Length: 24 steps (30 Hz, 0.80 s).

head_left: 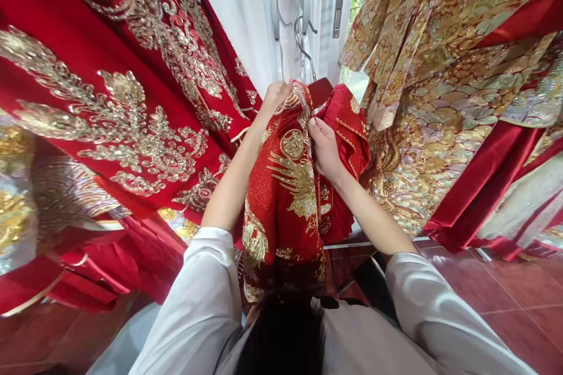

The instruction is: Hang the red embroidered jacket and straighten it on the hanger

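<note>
Gripping a red embroidered jacket (264, 187) high at the shoulder, the left hand (278, 98) seems to be taking some of its weight; the right hand (324, 143) is clamped on the front edge, probably to steady the cloth beside the dark red hanger (320, 92). The jacket hangs before the person, near a white door (326, 6); whether the hanger hooks onto anything, I can't tell. A red gown (79, 88) crowds the left, a gold robe (422, 105) the right, above reddish floor tiles (505, 281).

Forearms (240, 173) forward, left hand (277, 96) ahead of right hand (324, 146), both in grip
</note>
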Motion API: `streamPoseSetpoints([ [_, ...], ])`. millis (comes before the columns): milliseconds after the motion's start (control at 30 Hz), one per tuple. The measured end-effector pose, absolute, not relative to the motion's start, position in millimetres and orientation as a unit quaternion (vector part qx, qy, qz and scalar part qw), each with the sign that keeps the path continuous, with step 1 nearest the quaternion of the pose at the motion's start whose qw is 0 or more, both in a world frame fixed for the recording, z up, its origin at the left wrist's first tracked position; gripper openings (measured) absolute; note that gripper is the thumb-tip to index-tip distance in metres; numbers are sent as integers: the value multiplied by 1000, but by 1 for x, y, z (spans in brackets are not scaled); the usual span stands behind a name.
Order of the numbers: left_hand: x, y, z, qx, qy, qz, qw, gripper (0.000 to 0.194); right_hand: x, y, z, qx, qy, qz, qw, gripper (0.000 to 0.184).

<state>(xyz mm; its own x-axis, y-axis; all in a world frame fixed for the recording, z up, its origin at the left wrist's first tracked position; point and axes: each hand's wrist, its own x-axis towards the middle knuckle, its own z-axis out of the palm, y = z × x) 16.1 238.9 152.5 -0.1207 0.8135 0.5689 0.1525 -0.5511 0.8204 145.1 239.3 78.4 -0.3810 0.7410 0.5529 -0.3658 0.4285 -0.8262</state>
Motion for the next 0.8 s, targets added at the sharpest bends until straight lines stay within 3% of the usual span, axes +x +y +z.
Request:
streamPoseSetpoints([
  [167,10,215,156,670,465,545,197,31,132,246,59,-131,-645,542,522,63],
  [267,14,188,173,692,544,460,115,42,123,248,54,-120,-657,550,502,68],
  [400,25,181,182,689,601,405,30,39,130,242,67,-125,-727,486,469,65],
  [533,7,201,164,690,535,476,103,17,182,249,111,-248,-779,236,525,39],
  [600,-6,206,158,672,523,498,167,15,213,267,134,-352,-718,69,596,26],
  [633,-10,205,158,658,523,508,192,14,226,278,141,-396,-703,15,591,25],
  [700,-14,200,164,636,538,503,230,10,244,301,147,-457,-729,6,510,23],
  [800,-10,195,180,632,576,460,240,13,256,320,141,-446,-795,34,410,38],
])
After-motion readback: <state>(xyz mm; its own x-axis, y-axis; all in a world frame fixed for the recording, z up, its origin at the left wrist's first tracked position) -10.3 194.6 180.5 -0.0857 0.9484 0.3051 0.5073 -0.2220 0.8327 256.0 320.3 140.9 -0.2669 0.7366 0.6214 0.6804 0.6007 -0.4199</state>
